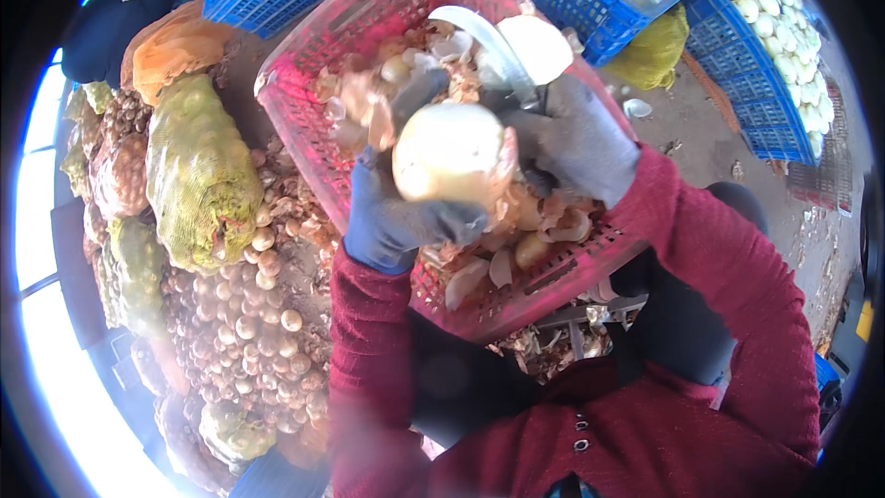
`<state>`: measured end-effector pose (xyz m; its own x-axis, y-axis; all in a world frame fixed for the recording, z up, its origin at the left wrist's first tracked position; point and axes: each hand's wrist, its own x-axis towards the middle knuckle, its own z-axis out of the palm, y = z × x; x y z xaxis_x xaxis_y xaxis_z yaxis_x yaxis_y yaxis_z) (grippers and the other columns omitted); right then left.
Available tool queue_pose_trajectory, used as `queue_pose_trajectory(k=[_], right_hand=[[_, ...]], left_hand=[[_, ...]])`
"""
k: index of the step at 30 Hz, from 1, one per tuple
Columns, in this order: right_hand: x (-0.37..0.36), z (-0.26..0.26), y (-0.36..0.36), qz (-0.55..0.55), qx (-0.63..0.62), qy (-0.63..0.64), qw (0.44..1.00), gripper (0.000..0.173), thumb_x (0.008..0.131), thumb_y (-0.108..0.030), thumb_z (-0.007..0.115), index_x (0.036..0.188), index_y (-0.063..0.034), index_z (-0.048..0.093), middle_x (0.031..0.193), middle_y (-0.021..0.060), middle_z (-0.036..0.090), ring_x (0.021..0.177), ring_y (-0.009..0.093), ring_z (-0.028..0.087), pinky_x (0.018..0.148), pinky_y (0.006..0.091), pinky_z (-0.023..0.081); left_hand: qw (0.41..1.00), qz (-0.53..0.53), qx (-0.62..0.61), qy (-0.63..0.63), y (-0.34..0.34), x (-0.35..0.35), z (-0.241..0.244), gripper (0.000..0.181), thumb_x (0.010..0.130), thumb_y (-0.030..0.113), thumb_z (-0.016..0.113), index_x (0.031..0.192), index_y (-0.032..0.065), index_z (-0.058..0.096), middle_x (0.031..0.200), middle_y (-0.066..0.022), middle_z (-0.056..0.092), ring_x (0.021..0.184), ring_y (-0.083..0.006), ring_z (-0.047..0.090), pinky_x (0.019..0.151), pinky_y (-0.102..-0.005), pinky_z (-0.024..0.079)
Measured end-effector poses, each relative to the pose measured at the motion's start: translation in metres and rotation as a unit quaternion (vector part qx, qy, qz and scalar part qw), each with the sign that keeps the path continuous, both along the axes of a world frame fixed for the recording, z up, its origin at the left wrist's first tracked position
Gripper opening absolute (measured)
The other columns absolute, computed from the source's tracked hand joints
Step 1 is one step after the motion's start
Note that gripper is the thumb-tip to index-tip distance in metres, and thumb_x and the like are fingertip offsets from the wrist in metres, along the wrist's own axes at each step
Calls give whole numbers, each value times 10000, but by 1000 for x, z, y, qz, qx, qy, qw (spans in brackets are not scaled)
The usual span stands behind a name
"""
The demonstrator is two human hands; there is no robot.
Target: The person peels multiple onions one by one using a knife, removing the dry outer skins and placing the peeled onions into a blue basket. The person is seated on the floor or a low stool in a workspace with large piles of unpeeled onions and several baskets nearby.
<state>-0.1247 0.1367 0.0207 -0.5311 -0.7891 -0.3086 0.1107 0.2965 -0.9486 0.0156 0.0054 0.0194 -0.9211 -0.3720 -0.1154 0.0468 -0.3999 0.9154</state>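
Observation:
My left hand (408, 214), in a blue-grey glove, holds a large pale onion (449, 152) with some papery skin hanging from its right side. My right hand (581, 131), in a grey glove, grips a knife whose curved blade (484, 38) points up and to the left. Right behind the blade is a bright white peeled onion (536, 48); whether the right hand touches it I cannot tell. Both hands are above a red-pink plastic crate (297, 104) holding onion skins (467, 283) and several onions. The knife's handle is hidden in the glove.
Blue plastic crates (601, 41) with peeled onions stand at the top and right. Yellow-green mesh sacks of onions (200, 173) lie at the left, beside a large heap of loose onions (242, 332). A yellow sack (653, 48) sits by the crates. Skins litter the floor.

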Motion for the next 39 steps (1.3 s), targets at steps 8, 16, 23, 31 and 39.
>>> queue_pose_trajectory(k=[8, 16, 23, 31, 39], right_hand=[[23, 16, 9, -82, 32, -365, 927, 245, 923, -229, 519, 1023, -11, 568, 671, 57, 598, 472, 117, 543, 361, 239, 437], [9, -9, 20, -114, -16, -234, 965, 280, 952, -270, 481, 1025, -25, 597, 648, 38, 575, 472, 100, 523, 383, 227, 408], [10, -5, 9, -108, -45, -59, 991, 240, 885, -232, 623, 916, 5, 642, 636, 13, 581, 493, 69, 520, 415, 238, 408], [9, -2, 13, -41, -50, 321, 945, 197, 854, -173, 628, 972, -16, 625, 610, 99, 573, 523, 208, 593, 471, 338, 440], [21, -28, 20, 98, -47, 417, 902, 635, 796, -71, 590, 1383, -76, 350, 1096, 196, 613, 807, 366, 641, 657, 427, 517]], left_hand=[[1000, -29, 0, 11, 13, -10, 10, 1010, 523, 338, 899, 1339, 18, 396, 1204, -110, 559, 1139, -223, 532, 980, -347, 442], [977, 20, -201, -70, 9, -15, -18, 934, 425, 43, 865, 1273, -5, 474, 1194, -96, 565, 1110, -195, 549, 947, -325, 462], [995, 74, -53, -51, 15, -16, -23, 1002, 392, -18, 878, 1299, 40, 454, 1149, -94, 582, 1034, -210, 586, 881, -376, 521], [980, 96, 150, -85, 2, -9, -12, 627, 566, 3, 720, 1167, -11, 544, 1005, -116, 639, 919, -223, 639, 801, -348, 545], [961, 72, 259, -73, 13, -3, -22, 483, 714, 91, 613, 1178, -13, 529, 1030, -132, 631, 894, -272, 646, 710, -391, 564]])
